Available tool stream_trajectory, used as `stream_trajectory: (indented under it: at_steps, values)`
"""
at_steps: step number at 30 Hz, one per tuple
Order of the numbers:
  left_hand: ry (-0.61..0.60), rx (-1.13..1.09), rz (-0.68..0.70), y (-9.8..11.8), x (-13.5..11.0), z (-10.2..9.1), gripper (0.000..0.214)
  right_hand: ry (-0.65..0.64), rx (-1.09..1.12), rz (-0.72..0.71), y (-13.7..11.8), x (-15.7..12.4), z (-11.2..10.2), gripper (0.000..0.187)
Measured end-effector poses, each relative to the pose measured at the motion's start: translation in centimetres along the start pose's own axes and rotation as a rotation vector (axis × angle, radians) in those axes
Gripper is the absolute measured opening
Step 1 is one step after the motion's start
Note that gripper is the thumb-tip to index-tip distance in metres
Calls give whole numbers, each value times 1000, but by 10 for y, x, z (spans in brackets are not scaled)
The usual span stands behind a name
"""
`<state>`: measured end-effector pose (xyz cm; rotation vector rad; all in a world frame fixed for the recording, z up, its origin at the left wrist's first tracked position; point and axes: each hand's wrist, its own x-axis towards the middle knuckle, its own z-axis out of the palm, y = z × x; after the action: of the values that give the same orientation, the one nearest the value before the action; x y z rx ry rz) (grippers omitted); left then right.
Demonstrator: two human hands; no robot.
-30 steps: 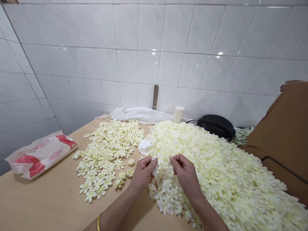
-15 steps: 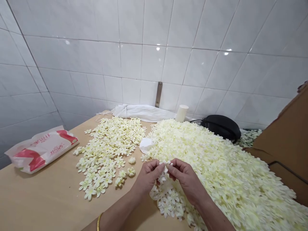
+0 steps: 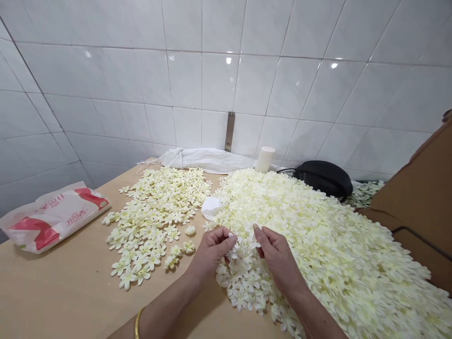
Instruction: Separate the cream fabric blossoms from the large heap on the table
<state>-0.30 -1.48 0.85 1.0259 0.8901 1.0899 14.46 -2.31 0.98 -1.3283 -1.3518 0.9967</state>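
Two hands are held over the big flower pile (image 3: pixel 318 245): a cream flower (image 3: pixel 243 241) is pinched between left hand (image 3: pixel 212 249) and right hand (image 3: pixel 277 256).

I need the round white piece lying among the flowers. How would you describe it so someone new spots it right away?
Start at the wooden table and find the gap between the thin spread of flowers and the big heap. The white disc lies at the heap's left edge: plain, smooth and round, with no petals.
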Motion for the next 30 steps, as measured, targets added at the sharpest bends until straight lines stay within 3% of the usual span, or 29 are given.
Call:
stream_trajectory:
  at_steps: [8, 15, 19, 22, 26, 30]
  values:
    - [15, -53, -44, 1, 1, -1, 39, -33, -125, -100, -7, -2, 1, 46]
    - [-54, -170, -158, 0, -1, 0, 43, -190, -182, -233, -6, -3, 5, 41]
    - [-9, -121, -136, 8, -6, 4, 32, -271, -143, -177, -11, -5, 0, 36]
    - [55, 0, -60, 18, -9, 5, 28, -194, -288, -183, -14, -12, -10, 34]
    - [46, 164, -45, 22, -15, 8, 26, -28, -593, -341, -15, -30, -16, 33]
    - [-10, 258, -19, 13, -26, 17, 23, 67, -407, -315, -14, -49, -8, 28]
